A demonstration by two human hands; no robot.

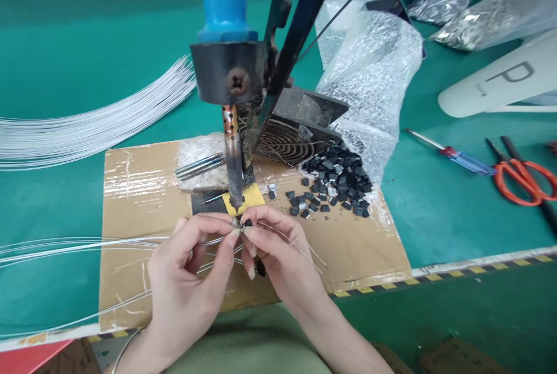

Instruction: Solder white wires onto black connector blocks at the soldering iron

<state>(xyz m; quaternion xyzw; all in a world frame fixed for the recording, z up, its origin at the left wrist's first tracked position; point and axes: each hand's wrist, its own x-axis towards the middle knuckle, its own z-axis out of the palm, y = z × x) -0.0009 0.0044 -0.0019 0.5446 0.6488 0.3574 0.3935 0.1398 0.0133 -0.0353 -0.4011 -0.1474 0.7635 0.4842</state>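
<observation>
My left hand point(195, 269) pinches the end of a thin white wire point(130, 240), with more wires trailing off to the left. Close against it, my right hand point(282, 246) grips a small black connector point(248, 223) between thumb and fingers. Wire and connector meet at the fingertips, but the exact contact is hidden. Another black piece point(260, 267) shows beneath my right fingers. Just above both hands points the tip of a soldering iron point(235, 188) with a blue handle, clamped in a black stand point(300, 14).
Several black connectors point(339, 177) lie heaped on the cardboard point(143, 188). A wire bundle point(108, 119) rests at left. Bubble wrap point(369, 66), a screwdriver point(452, 153), orange-handled scissors point(522, 180) and a white object marked P point(496, 78) are at right. A fan point(291, 139) stands behind the iron.
</observation>
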